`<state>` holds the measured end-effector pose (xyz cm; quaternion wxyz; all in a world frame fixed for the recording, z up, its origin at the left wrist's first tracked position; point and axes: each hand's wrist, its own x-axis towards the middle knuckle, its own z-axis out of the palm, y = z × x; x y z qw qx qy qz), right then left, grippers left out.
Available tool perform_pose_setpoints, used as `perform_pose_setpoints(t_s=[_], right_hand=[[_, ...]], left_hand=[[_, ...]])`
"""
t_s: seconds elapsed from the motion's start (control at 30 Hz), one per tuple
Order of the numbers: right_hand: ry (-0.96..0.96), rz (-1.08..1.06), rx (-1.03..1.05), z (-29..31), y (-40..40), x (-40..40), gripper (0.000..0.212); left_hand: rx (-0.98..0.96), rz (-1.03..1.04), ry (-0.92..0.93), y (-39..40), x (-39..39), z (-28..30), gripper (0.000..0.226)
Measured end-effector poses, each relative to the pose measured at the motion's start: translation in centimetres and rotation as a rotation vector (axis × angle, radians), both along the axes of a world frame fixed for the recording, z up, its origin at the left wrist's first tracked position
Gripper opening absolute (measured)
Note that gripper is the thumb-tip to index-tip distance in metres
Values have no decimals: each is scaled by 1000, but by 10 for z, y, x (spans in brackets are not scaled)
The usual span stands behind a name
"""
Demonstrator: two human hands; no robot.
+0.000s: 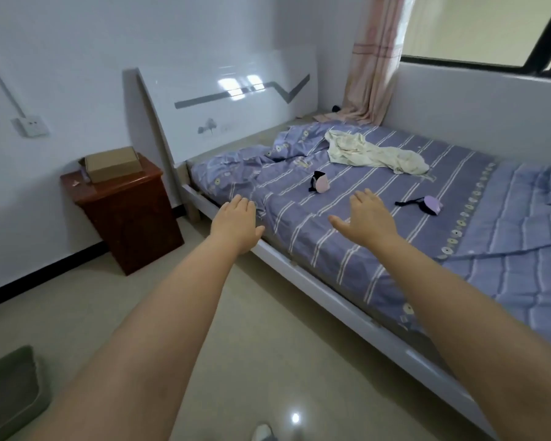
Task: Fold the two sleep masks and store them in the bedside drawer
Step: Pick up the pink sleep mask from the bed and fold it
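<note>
Room: we are facing a bed (379,224) with striped purple bedding, a bedside cabinet (124,211) standing at nine o'clock.
Hands: our left hand (236,224) and right hand (368,218) are reaching out spread and empty.
Masks: the pink sleep mask (319,183) is lying at twelve o'clock, the purple sleep mask (430,205) at two.
Risk: loose straps are probably going to snag while we are folding.

No legible text (none anywhere)

bedsheet (347,224) open near masks | cloth (372,151) heaped behind
</note>
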<state>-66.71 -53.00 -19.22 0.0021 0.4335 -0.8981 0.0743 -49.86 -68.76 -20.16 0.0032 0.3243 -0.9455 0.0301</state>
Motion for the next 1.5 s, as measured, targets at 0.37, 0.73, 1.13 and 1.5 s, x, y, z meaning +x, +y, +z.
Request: perform_pose_setpoints(t_s=[0.37,0.73,1.13,1.5], right_hand=[[-117,-99,74,-45,-228,-244,67],[-246,-112,294,-139,-410,-461,53],[-341,-258,644,-272,-551,-576,88],[-367,-153,779,-351,-564,-583,32]], left_hand=[[101,-147,-105,-255,-253,-40,60],[207,-267,-242,-452,-478,-118,60],[380,-549,-587,-614,-639,-302,62],[516,-587,-371,-615,-642,-429,67]])
